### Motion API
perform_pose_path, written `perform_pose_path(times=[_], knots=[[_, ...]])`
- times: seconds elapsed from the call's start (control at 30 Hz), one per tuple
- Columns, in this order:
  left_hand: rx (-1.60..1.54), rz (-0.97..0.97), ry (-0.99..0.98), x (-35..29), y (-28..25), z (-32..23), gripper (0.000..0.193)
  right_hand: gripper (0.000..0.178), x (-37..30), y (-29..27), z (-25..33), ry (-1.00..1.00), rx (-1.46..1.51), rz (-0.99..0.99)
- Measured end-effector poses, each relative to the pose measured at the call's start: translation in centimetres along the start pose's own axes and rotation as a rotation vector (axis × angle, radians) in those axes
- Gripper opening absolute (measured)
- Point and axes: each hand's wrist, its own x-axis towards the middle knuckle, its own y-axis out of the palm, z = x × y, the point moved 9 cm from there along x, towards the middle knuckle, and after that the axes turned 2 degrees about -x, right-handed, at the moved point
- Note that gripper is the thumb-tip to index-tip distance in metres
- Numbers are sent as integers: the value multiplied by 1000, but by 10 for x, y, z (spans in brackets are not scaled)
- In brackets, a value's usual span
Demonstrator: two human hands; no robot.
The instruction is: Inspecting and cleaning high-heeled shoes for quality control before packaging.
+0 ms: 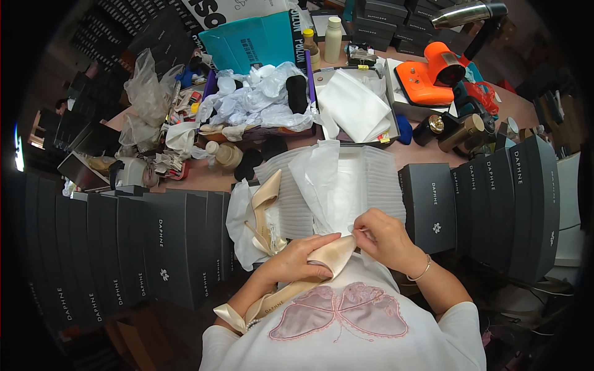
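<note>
My left hand (pixel 303 256) is wrapped round a champagne satin high-heeled shoe (pixel 335 255), held close against my chest. Its pointed toe faces right, and the heel end with a bow and beads reaches back over my left forearm. At the toe tip, my right hand (pixel 382 240) is closed in a pinch; whatever its fingers hold is too small to make out. The matching shoe (pixel 265 198) lies on white tissue to the left. Beyond my hands, white tissue paper (pixel 317 182) and ribbed translucent padding (pixel 385 179) cover an open box.
Dark grey shoe boxes stand in rows at the left (pixel 174 241) and right (pixel 429 207). Farther back are a purple-edged bin of crumpled plastic (pixel 247 102), a tray with white cloths (pixel 352 102), an orange device (pixel 427 77), and several bottles (pixel 333 40).
</note>
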Motion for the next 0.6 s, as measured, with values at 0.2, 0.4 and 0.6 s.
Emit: perform_pose_path(times=[0.2, 0.4, 0.6], knots=[[-404, -72, -96, -7, -15, 33, 84, 11, -6, 11, -5, 114, 360, -12], [-509, -885, 267, 0, -156, 22, 78, 10, 53, -4, -12, 16, 439, -230], [193, -990, 387, 8, -106, -54, 80, 11, 83, -46, 28, -232, 339, -455]])
